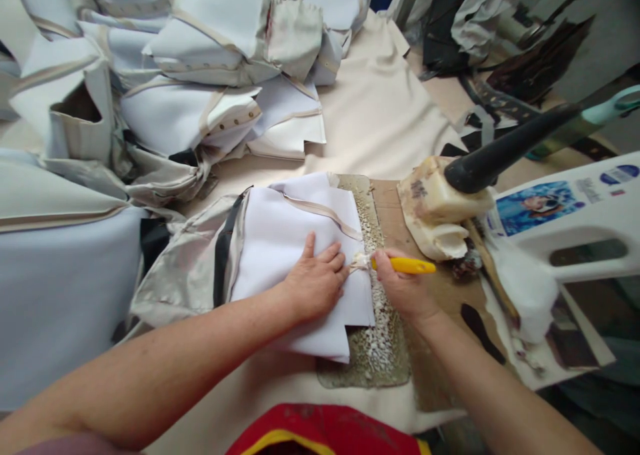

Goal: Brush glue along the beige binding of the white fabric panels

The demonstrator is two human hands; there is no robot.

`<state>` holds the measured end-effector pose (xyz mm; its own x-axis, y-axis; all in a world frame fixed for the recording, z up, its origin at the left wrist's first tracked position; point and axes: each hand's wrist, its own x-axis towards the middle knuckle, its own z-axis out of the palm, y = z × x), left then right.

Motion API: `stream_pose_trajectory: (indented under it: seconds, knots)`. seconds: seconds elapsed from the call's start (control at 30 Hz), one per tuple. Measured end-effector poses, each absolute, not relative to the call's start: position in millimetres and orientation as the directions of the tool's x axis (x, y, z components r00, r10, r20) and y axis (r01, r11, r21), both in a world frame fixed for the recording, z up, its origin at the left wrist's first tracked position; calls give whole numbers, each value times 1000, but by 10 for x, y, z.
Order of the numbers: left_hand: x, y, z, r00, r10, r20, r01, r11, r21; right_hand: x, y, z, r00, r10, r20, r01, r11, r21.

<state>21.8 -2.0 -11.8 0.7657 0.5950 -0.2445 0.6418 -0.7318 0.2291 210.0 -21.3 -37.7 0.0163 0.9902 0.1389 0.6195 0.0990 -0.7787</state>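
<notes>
Wrinkled cream sheet (380,101), heaped white sewn pieces (215,18) on it, a white-crusted board (343,373), brown cardboard (430,355) alongside.

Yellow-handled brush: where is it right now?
In the head view, the yellow-handled brush is just right of centre, held in the right hand, its bristle end at the right edge of the white piece, beside the left hand's fingers.

White panel (265,255), beige-striped, lying roughly flat; yellow-handled brush (407,265), nearly level, handle pointing right, bristles at the panel's right edge.
</notes>
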Motion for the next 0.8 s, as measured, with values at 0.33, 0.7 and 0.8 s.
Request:
stream_pose_trajectory:
  seconds: [0.33, 0.7, 0.8]
  knots:
    - [217, -30, -144, 775, 596, -210, 632, -735, 246, 2062, -1137, -443, 94, 995, -43, 649, -95, -755]
    - [236, -61, -133, 767, 604, -218, 641, -734, 223, 2070, -931, -348, 56, 992, 117, 638, 55, -768]
    - [235, -66, -129, 772, 599, -211, 635, -742, 217, 2025, -1081, -380, -80, 994, 77, 639, 110, -761]
